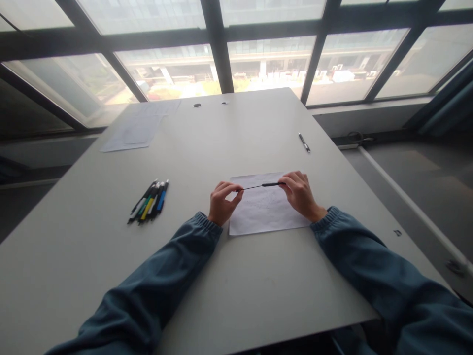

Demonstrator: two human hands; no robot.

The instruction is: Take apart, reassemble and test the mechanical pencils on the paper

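Observation:
My left hand (222,202) and my right hand (300,194) hold a thin black pen part (263,186) level between them, just above a white sheet of paper (264,211). The left fingers pinch its thin end, and the right fingers grip its thicker end. Both hands are closed. Faint pencil lines show on the sheet. It lies flat on the grey table (236,276), right in front of me.
Several pens (150,201) with black, green, yellow and blue barrels lie bunched at the left. A single black pen (304,142) rests farther back on the right. More white sheets (135,129) lie at the far left corner. Large windows stand beyond the table's far edge.

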